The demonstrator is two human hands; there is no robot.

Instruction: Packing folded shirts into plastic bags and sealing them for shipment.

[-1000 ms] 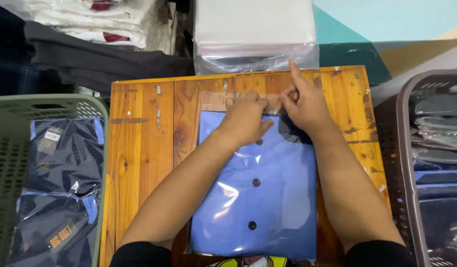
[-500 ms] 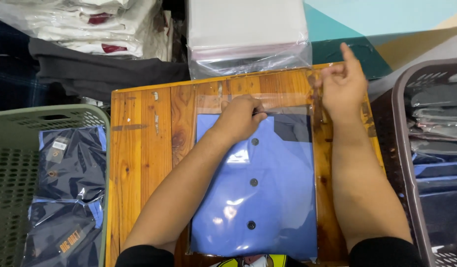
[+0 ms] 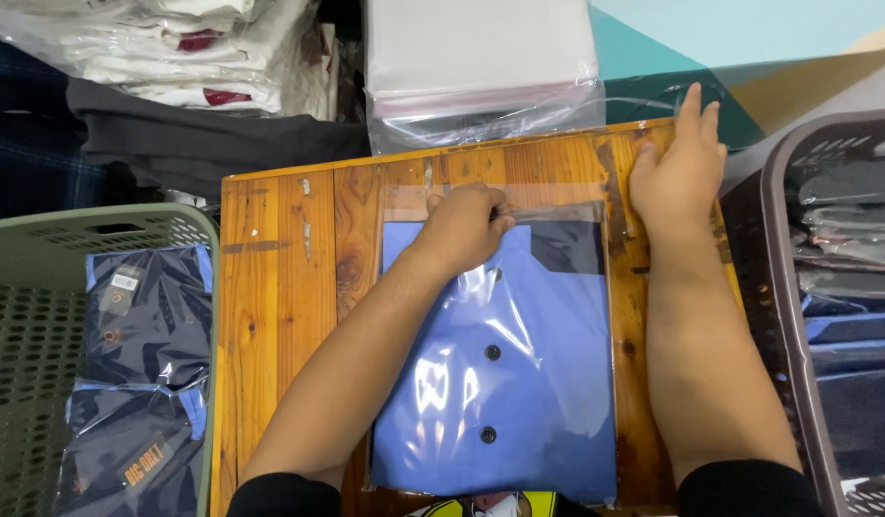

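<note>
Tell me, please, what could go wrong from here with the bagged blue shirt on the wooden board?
The left hand alone presses the clear plastic bag's open flap, while the right hand lies flat on the wooden board; the flap may crease or seal crooked. The folded blue buttoned shirt could also shift inside the slippery bag.

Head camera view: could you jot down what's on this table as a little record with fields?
Surface: wooden table
Main item: folded blue shirt with dark buttons, inside a clear plastic bag
Left hand: pressing on the bag's top edge
Right hand: flat on the table, beside the bag
Left side: green basket holding bagged dark shirts
Right side: dark basket with folded garments
Behind: stack of clear bags
</note>
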